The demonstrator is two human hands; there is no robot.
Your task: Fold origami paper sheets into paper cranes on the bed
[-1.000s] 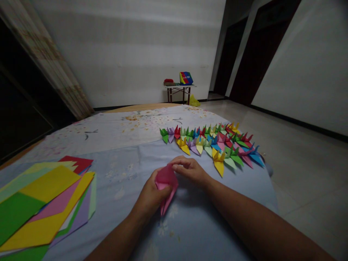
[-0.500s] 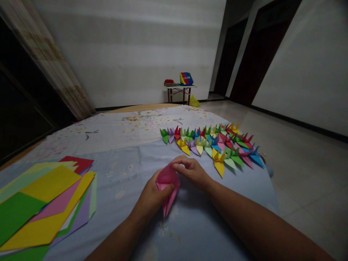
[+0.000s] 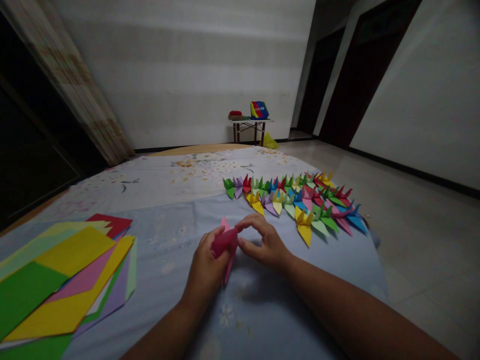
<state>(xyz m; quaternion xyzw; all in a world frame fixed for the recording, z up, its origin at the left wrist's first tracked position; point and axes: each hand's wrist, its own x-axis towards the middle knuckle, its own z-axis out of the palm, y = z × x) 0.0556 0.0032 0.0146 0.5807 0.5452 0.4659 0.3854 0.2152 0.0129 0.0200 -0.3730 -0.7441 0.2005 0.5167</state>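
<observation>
A folded pink paper piece [image 3: 224, 242] stands in my left hand [image 3: 208, 262], whose thumb and fingers close around it. One pink point rises above the fingers and another points down below the thumb. A darker pink flap bulges towards me between thumb and fingers. To its right is my right hand [image 3: 265, 244], thumb and index finger curved and apart, their tips at the paper's right edge. I see no paper pinched between them. Beyond, several finished paper cranes [image 3: 303, 225] in many colours stand in rows on the right side of the table.
Coloured paper sheets [image 3: 80, 252] lie overlapping at the left. A pale blue floral tablecloth [image 3: 165, 295] covers the near table, with a white floral cloth [image 3: 157, 175] beyond. By the far wall, a small table [image 3: 249, 121] carries a multicoloured bag [image 3: 259, 110].
The pink paper has turned in my left hand, its flap now bulging and a point showing above. My right fingers have parted and no longer pinch its top edge.
</observation>
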